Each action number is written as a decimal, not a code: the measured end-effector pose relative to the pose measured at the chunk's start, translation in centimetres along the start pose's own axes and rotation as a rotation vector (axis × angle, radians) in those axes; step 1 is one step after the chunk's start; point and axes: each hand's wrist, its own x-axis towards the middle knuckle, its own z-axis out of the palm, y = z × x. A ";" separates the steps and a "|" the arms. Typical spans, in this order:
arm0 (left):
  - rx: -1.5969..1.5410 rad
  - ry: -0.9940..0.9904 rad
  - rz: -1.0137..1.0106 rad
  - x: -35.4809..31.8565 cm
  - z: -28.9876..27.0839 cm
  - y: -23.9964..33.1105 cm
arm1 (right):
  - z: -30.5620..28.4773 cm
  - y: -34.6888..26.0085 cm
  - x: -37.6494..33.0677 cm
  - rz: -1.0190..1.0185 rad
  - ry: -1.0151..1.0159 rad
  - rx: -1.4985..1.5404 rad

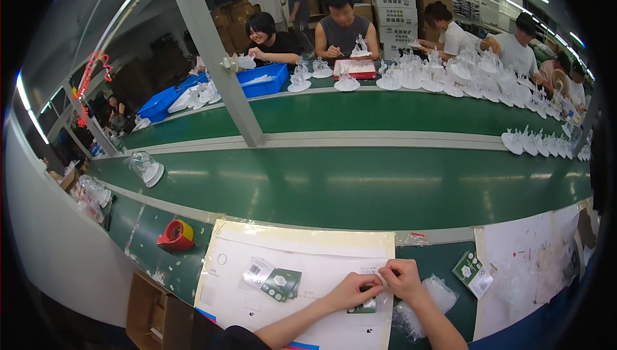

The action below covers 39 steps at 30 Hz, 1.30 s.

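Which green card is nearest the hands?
The card below the left hand, partly hidden by it; the other cards lie farther off, left on the white board and right past the clear plastic.

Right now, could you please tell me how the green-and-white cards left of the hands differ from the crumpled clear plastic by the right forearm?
Colour: the green-and-white cards are printed; the crumpled plastic looks clear. Shape: the cards lie flat, overlapping; the plastic is a loose heap. Place: the cards rest on the white sheet, the plastic mostly on the green table. Shared: neither is in the left hand or right hand.
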 end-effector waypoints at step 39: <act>-0.014 0.230 0.061 0.0 0.1 -1.2 | -0.6 0.0 -0.1 0.342 -0.169 0.668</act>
